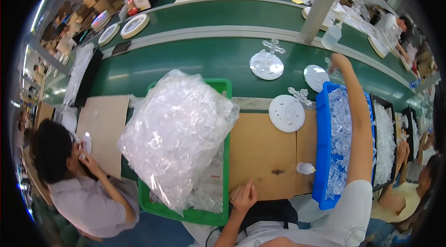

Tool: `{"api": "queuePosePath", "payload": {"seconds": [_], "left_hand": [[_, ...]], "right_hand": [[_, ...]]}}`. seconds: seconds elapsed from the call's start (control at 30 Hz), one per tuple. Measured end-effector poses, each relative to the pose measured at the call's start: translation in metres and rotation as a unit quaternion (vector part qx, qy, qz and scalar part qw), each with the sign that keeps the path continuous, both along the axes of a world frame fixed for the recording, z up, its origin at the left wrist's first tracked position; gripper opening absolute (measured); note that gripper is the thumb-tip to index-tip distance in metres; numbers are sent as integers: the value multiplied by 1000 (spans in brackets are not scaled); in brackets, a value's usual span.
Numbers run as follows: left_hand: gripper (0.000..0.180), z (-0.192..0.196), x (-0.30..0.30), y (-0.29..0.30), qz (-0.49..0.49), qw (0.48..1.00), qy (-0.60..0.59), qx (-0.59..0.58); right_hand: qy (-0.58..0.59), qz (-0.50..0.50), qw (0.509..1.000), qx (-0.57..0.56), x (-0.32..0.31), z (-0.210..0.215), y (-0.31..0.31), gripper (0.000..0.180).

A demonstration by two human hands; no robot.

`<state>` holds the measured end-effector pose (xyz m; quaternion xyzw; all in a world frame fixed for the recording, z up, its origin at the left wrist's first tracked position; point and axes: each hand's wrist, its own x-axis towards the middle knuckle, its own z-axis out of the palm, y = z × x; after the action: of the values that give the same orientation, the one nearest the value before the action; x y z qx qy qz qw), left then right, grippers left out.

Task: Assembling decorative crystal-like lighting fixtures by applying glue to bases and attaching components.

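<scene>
While the right hand (338, 62) stretches to the upper right of the frame, past the blue bin (321, 154) of clear plastic pieces, its fingers appear pinched on a small clear piece just beside a white disc (316, 77); the grip is too small to confirm. Left hand (243, 197), low centre, rests curled and empty on the cardboard-covered bench (262, 149). At centre left, a bulging clear bag (179, 131) overfills the green crate (224, 154), crowding that side. A white disc with clear cross (288, 112) lies between.

Green conveyor benches (195, 63), white post (320, 3), possibly windows upper left
</scene>
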<state>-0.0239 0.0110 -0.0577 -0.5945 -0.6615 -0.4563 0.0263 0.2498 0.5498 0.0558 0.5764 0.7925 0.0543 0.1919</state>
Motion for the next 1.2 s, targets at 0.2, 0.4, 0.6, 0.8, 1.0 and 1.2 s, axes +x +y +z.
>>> {"api": "queuePosePath", "payload": {"seconds": [0.2,0.4,0.6,0.8,1.0,1.2], "left_hand": [[17,6,-3,6,-23,999,-6,41],[16,4,-9,-6,-11,999,8,32],[19,18,9,-19,-39,997,-57,38],[26,20,1,-47,-28,997,-69,29],[27,37,6,-40,-57,993,-75,66],[23,30,10,-40,-32,991,-119,57]], "right_hand": [[257,-61,955,133,40,76,-33,15],[366,240,899,35,-98,157,-200,17],[119,402,899,-129,-186,62,-317,28],[198,507,837,-54,-232,84,-406,22],[-47,467,882,-47,-330,13,-462,7],[28,414,908,-49,-332,-23,-454,7]]}}
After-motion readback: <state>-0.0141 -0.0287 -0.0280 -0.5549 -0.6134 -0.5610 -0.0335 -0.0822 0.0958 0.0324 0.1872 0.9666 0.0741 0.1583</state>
